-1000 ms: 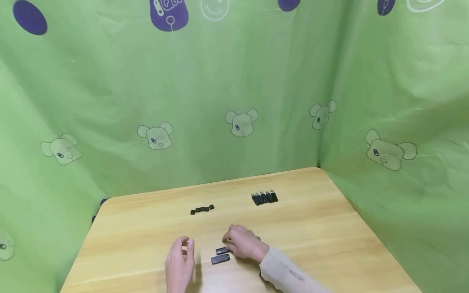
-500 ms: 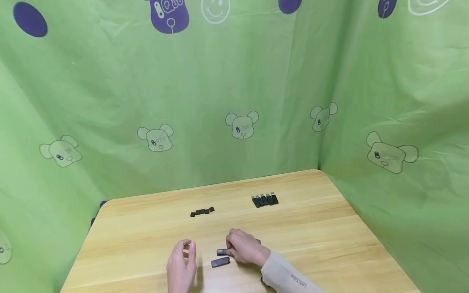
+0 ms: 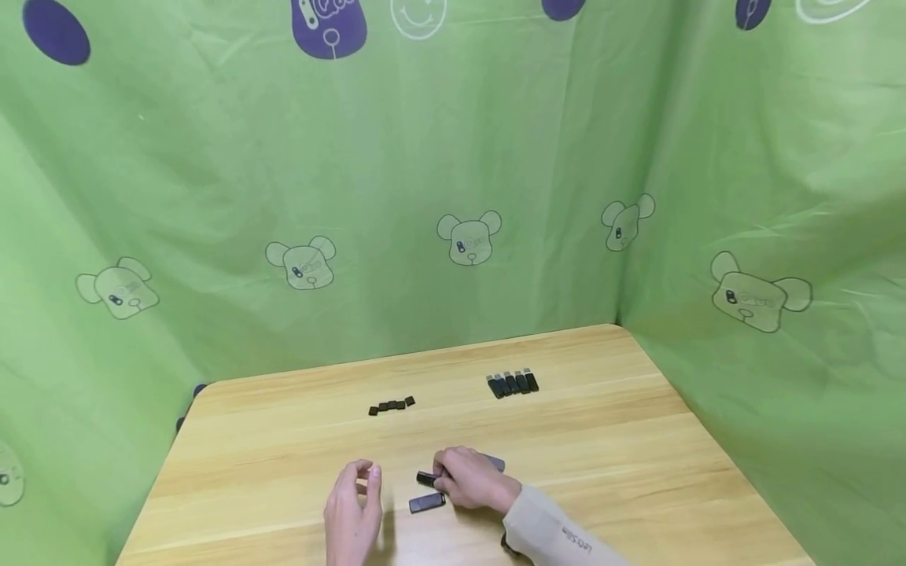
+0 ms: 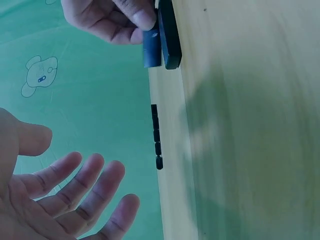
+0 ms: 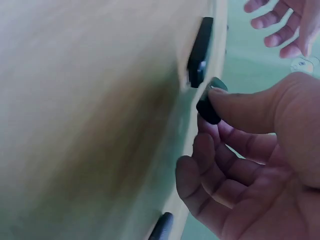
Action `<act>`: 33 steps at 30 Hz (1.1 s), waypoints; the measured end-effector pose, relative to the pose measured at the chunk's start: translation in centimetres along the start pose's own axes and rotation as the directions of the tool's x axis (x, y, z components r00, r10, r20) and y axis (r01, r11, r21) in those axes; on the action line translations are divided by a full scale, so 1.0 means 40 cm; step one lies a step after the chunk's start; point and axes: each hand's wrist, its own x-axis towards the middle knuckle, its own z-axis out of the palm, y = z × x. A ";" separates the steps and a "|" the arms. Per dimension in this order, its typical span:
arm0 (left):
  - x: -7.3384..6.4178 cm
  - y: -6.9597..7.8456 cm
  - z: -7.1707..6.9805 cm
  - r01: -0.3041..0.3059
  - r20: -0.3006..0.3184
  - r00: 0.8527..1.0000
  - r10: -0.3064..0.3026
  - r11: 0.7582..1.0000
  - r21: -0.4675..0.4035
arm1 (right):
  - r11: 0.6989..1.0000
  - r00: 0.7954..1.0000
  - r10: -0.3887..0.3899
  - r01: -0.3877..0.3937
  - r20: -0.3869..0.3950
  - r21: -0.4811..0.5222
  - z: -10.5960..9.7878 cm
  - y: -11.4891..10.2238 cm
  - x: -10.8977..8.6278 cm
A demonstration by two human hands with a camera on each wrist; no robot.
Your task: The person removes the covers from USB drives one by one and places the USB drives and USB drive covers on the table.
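My right hand (image 3: 473,481) pinches a dark USB stick (image 3: 425,478) between thumb and fingers. In the left wrist view this USB stick (image 4: 152,49) is raised off the table, beside a capped-looking stick. That second USB stick (image 3: 427,503) lies on the table just nearer to me. A third stick (image 3: 494,462) lies beyond my right hand, partly hidden by it. To the left, my left hand (image 3: 351,512) hovers with relaxed fingers and holds nothing. Its palm and loosely spread fingers (image 4: 82,200) show in the left wrist view.
Several small black pieces, perhaps caps (image 3: 392,406), form a row farther back on the wooden table (image 3: 283,440). At the back right, several USB sticks with bare metal plugs (image 3: 511,384) lie side by side. A green curtain (image 3: 396,314) surrounds the table.
My right hand has taken hold of the middle USB stick and lifted it slightly, turning its dark face into view. The left hand has barely moved.
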 end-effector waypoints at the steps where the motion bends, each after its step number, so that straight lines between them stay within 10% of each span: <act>1: 0.001 0.001 0.000 -0.002 -0.001 1.000 0.002 1.000 -0.001 | 0.999 1.000 0.012 -0.012 -0.007 0.031 -0.002 -0.001 0.001; 12: 0.006 0.025 0.002 -0.047 -0.021 0.999 0.047 0.999 -0.014 | 0.928 0.994 0.096 -0.070 -0.056 0.366 -0.081 -0.031 0.014; 23: 0.020 0.092 0.002 -0.185 -0.087 0.980 0.180 0.981 -0.053 | 0.893 0.959 0.097 0.035 -0.266 0.449 -0.185 -0.079 -0.008; 33: 0.012 0.149 -0.014 -0.304 -0.141 0.946 0.291 0.949 -0.083 | 0.845 0.945 0.128 0.055 -0.301 0.532 -0.232 -0.111 -0.048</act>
